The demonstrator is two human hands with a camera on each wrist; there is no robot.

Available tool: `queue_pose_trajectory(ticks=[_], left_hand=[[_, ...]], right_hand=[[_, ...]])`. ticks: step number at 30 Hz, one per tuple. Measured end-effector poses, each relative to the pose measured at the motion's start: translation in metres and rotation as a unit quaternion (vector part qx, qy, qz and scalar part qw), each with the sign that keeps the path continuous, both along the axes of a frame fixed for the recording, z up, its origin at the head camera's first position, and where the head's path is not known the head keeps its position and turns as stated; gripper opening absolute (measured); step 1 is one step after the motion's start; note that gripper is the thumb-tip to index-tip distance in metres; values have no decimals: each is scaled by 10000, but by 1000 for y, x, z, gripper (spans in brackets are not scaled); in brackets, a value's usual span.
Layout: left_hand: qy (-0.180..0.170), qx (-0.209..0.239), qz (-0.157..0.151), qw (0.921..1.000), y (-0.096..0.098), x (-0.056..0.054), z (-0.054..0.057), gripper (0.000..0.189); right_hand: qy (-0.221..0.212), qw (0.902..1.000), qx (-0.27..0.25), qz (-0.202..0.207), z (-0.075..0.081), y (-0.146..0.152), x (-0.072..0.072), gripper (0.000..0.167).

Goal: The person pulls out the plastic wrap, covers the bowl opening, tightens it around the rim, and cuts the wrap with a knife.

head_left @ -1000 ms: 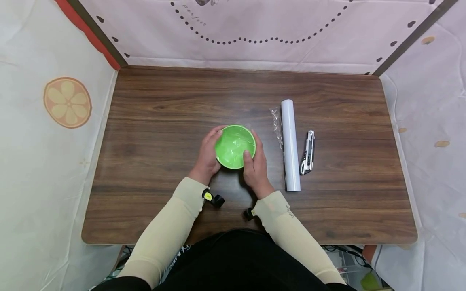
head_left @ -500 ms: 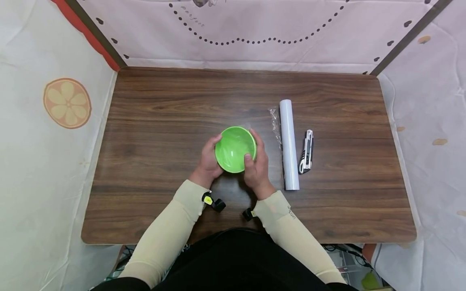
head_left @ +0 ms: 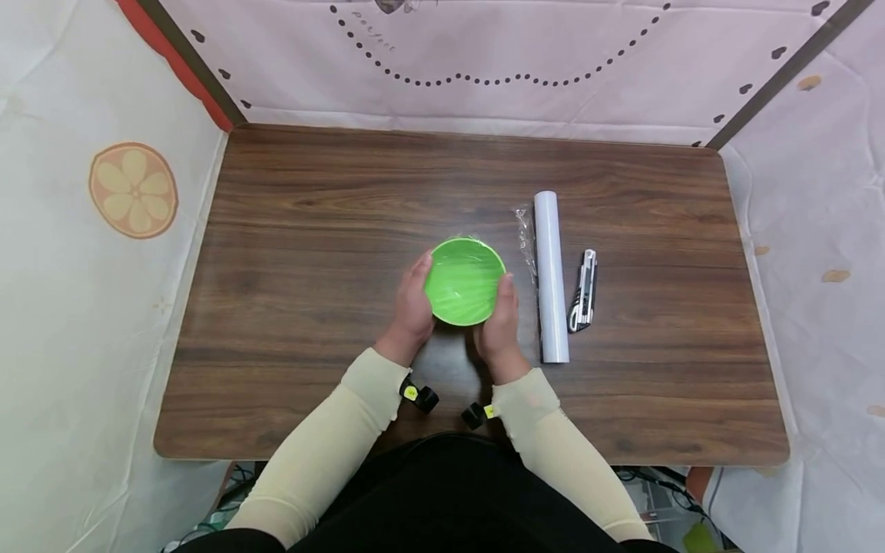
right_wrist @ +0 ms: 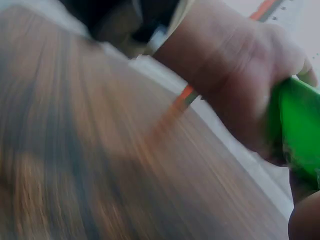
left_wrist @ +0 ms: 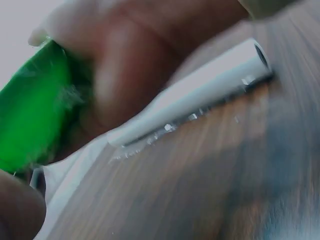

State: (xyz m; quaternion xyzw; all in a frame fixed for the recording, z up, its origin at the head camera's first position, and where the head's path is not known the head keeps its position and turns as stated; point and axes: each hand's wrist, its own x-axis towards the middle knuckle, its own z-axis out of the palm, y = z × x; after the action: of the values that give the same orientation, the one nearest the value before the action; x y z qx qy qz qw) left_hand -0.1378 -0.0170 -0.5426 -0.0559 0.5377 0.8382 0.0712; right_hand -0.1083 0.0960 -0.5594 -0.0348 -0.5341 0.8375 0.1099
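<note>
A round green bowl (head_left: 465,282) is held between both hands over the table in the head view. Clear cling film with shiny creases lies across its top. My left hand (head_left: 412,311) grips the bowl's left side, thumb along the rim. On the opposite side my right hand (head_left: 499,326) holds it, thumb at the rim; its other fingers are mostly hidden underneath. The left wrist view is blurred, showing the bowl (left_wrist: 35,110) beside the right hand (left_wrist: 125,65). In the right wrist view the bowl (right_wrist: 302,125) shows at the right edge, against the left hand (right_wrist: 245,75).
To the right of the hands lies a white roll (head_left: 551,276), with crumpled clear film (head_left: 523,230) along its left side. Beyond it is a silver and black box cutter (head_left: 584,292). Pale fabric walls border the wooden table (head_left: 311,207) at the back and sides.
Both hands have shifted the bowl slightly right. The right thumb has moved from over the bowl's inside to its outer rim. The roll and cutter stay put.
</note>
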Motion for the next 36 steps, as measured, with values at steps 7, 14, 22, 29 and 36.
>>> queue_pose_trajectory(ticks=[7, 14, 22, 29, 36], left_hand=[[737, 210, -711, 9945, 5, 5, -5, 55], [715, 620, -936, 9911, 10, 5, -8, 62], [-16, 1671, -777, 9829, 9, 11, -8, 43], [-46, 1594, -1038, 9817, 2, 12, -7, 46], [-554, 940, -2058, 9725, -11, 12, -7, 47]], right_hand=[[-267, 9925, -1154, 290, 4, -2, -2, 70], [-308, 9950, -936, 163, 5, -1, -2, 64], [189, 9930, 1128, -283, 1, 5, 2, 65], [443, 9767, 2093, 168, -2, 22, 0, 65], [1899, 9371, 2855, 650, 30, 53, -17, 71]])
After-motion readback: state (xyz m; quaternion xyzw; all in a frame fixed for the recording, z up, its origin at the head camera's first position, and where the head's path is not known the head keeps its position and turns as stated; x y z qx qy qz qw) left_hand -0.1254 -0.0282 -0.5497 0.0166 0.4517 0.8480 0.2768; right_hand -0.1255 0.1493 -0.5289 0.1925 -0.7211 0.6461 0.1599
